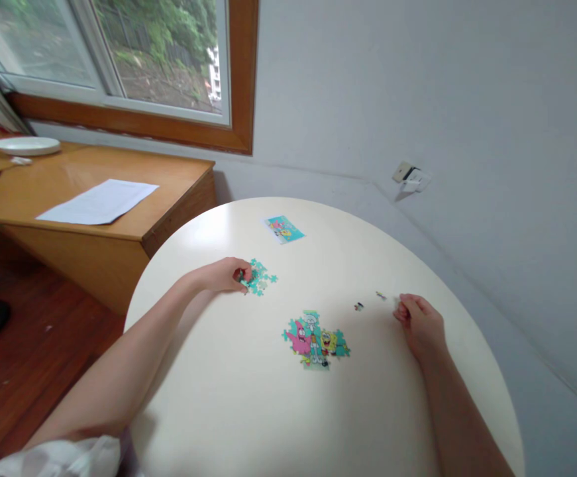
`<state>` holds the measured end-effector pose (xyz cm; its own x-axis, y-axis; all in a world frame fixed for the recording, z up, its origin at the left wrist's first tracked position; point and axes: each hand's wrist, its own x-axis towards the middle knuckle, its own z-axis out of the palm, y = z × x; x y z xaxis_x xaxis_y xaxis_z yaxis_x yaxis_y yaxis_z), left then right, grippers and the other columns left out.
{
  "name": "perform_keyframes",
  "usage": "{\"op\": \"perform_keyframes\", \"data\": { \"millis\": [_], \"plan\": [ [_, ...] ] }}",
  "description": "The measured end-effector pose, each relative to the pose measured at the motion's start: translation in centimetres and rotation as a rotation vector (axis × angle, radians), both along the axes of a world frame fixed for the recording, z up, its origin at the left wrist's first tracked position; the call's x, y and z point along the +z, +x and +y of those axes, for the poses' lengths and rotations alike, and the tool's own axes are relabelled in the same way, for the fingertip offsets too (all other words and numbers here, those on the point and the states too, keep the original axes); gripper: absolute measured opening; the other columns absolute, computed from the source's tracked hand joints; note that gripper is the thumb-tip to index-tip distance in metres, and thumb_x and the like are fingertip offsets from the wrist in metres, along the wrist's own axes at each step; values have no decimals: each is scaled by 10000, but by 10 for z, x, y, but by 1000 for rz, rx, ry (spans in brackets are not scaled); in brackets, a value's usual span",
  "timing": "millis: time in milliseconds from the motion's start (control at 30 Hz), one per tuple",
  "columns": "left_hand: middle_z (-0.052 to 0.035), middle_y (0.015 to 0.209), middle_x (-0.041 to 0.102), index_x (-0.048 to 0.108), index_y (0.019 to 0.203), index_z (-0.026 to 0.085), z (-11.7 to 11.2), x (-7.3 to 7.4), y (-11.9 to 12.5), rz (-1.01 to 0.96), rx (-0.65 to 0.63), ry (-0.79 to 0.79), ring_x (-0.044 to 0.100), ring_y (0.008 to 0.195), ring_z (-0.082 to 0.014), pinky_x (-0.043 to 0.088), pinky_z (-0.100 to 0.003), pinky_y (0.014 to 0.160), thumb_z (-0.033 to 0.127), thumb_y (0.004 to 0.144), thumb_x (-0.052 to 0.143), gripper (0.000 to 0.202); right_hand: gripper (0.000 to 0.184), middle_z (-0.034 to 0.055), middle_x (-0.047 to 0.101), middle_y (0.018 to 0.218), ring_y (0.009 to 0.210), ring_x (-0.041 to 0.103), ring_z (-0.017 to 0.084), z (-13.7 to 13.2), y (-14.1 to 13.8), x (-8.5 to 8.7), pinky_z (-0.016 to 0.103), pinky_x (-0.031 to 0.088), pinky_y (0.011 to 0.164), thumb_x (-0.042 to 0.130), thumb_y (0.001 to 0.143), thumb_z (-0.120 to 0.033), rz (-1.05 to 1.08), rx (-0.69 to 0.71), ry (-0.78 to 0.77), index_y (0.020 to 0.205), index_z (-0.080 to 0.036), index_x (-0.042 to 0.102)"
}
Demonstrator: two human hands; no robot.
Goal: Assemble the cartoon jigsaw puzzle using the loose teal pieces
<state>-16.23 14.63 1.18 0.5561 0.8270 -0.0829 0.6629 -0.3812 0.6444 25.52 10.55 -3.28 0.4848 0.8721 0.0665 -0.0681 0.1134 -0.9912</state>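
My left hand (227,274) is curled over the left edge of a loose pile of teal puzzle pieces (259,281). Bits of puzzle show between its bent thumb and fingers; how many it grips is hidden. On the right, my right hand (421,323) pinches a pale puzzle piece (396,303) just at or above the tabletop. Left of it lie a dark loose piece (358,307) and a yellowish loose piece (380,295). Between my hands, nearer to me, a partly joined puzzle (313,341) shows pink, pale-green and yellow cartoon figures with an uneven outline.
Everything rests on a round white table (268,417). A small picture card (285,229) lies toward its far edge. Beyond on the left is a wooden desk (179,175) with a paper sheet (99,202) and a white round lid-like object (27,146). A wall socket (403,172) is at right.
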Motion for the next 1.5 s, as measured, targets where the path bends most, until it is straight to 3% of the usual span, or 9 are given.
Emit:
{"op": "perform_keyframes", "data": {
  "millis": [133,333,533,667,800,933,1167,1267,1500],
  "plan": [
    [37,596,482,538,683,152,-6,7,4,-60,-17,-38,411,567,-93,339,-197,540,286,638,571,145,295,-60,430,439,427,376,40,0,0,0,168,293,379,783,479,-337,6,-5,15,557,-154,566],
    [-7,668,609,618,709,128,-8,11,8,-205,8,-71,493,613,-104,384,-199,576,354,658,630,232,282,-59,428,426,423,371,47,1,2,-2,178,292,377,773,510,-338,-9,9,22,573,-156,567],
    [-50,681,657,634,750,116,-7,10,10,-426,45,-207,570,607,-127,433,-215,556,404,642,694,313,281,-62,426,425,420,366,40,0,0,-1,171,282,377,779,491,-318,28,-7,4,580,-151,571],
    [-9,592,629,600,791,128,-10,9,18,-504,91,-260,576,549,-117,446,-213,535,334,622,717,291,279,-63,424,429,425,363,39,1,-1,-1,169,281,381,776,492,-320,37,-10,1,580,-153,570],
    [37,516,577,526,706,146,-12,-2,28,-597,131,-255,543,486,-90,422,-196,500,289,596,730,273,285,-61,425,437,430,360,40,2,-1,-2,171,272,381,777,494,-330,33,-4,19,578,-153,569],
    [29,508,575,554,688,134,-10,-9,37,-627,143,-246,520,480,-79,390,-186,479,307,631,701,234,297,-62,423,443,433,360,40,3,-1,-4,175,272,387,778,501,-346,30,-8,22,577,-153,566],
    [29,492,559,661,727,116,-5,4,74,-528,100,-238,473,484,-58,356,-177,486,184,707,608,89,304,-66,414,434,428,347,39,4,1,-6,182,262,387,779,499,-344,49,-1,29,569,-156,550],
    [2,598,634,683,742,116,-8,-4,92,-535,37,-269,506,556,-63,390,-188,557,166,718,594,105,295,-63,418,441,430,357,42,4,1,-6,189,269,388,770,511,-341,42,4,29,579,-155,552],
    [-3,597,638,642,823,102,-18,-32,105,-705,84,-445,542,508,-71,444,-203,537,202,674,678,184,299,-60,420,449,436,361,45,1,0,-3,192,283,394,765,536,-355,14,25,29,585,-160,544]
  ]
}}
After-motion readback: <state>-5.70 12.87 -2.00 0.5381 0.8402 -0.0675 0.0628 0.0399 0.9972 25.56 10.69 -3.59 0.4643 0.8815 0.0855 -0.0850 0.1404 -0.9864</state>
